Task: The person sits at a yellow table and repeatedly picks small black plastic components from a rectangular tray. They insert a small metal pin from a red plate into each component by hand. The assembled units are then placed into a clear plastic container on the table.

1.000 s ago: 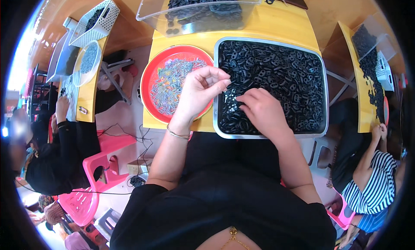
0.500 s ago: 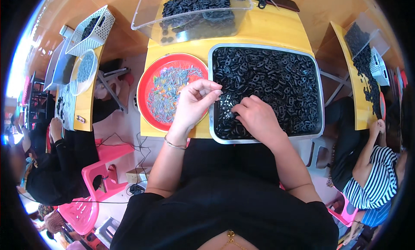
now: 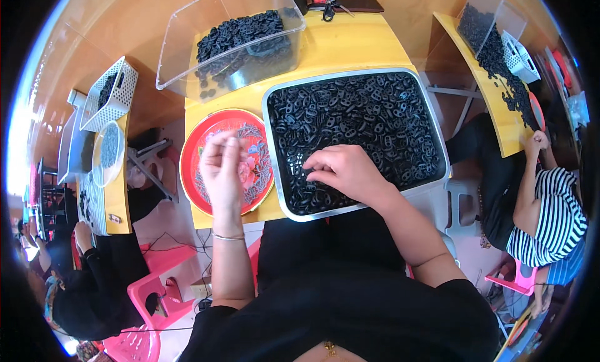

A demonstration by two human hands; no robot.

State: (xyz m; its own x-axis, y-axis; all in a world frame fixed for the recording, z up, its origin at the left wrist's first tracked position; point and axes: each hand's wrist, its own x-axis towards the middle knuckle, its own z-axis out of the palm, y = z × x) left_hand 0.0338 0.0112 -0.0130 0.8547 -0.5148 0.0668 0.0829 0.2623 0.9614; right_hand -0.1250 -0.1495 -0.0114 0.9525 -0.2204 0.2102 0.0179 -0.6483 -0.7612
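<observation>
My left hand (image 3: 222,168) hovers over a round red tray (image 3: 195,125) with a floral print, its thumb and fingers drawn together and a little blurred. Anything between those fingertips is too small to make out. Scattered in the red tray are many slender silvery-grey pieces (image 3: 259,186). To the right stands a metal tray (image 3: 441,143), filled with small black oval pieces (image 3: 369,118) that have two holes. My right hand (image 3: 347,168) is over its near left part, fingers bent and thumb close beneath them. Whatever this hand grips is hidden.
A clear plastic bin (image 3: 250,71) of black parts stands at the far left of the yellow table (image 3: 350,40). A dark case (image 3: 356,4) and a small black tool lie behind. People sit at yellow side tables (image 3: 503,127), one in a striped top (image 3: 550,218).
My left hand has moved left, from beside the metal tray's edge to above the red tray. My right hand stays over the black pieces with its fingers shifted. The whole view has turned slightly.
</observation>
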